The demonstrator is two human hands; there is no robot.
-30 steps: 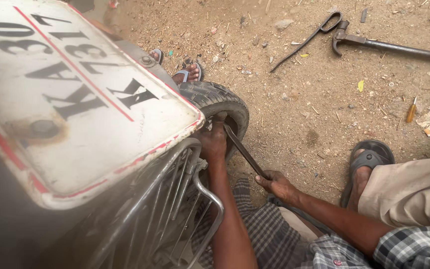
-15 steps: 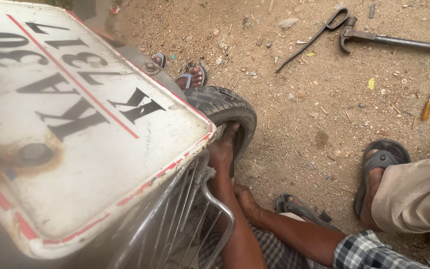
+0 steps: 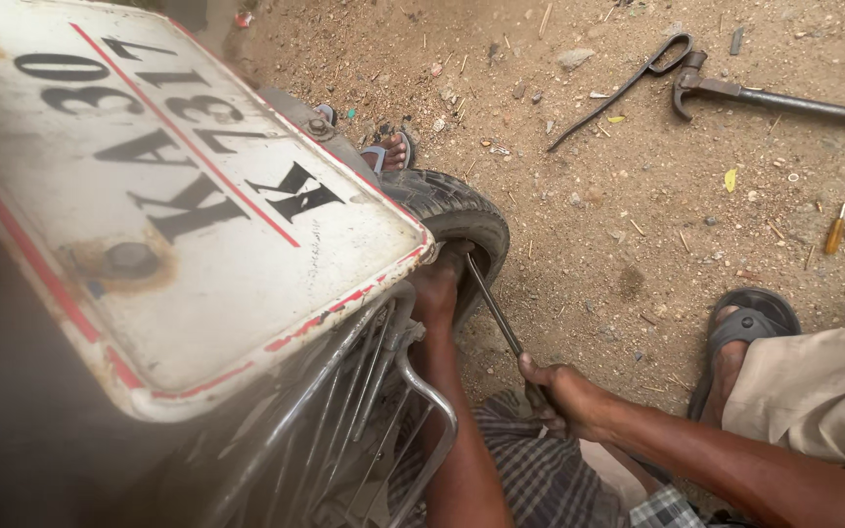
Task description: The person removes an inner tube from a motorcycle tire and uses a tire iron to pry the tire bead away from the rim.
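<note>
A black motorcycle tyre stands on the dirt under a white rear number plate. My left hand reaches down beside the plate, its fingers curled over the tyre's inner edge. My right hand grips the lower end of a thin metal tyre lever. The lever slants up and left, and its tip sits at the tyre's edge just beside my left hand.
A chrome rack curves below the plate. On the dirt lie a thin hooked rod, a heavier claw-headed bar and a small orange-handled screwdriver. My sandalled foot rests at right; another person's sandalled foot shows beyond the tyre.
Half a second ago my right hand was tucked close under the tyre with the lever hidden. Now it has drawn back toward me with the lever in view. My left hand stays on the tyre.
</note>
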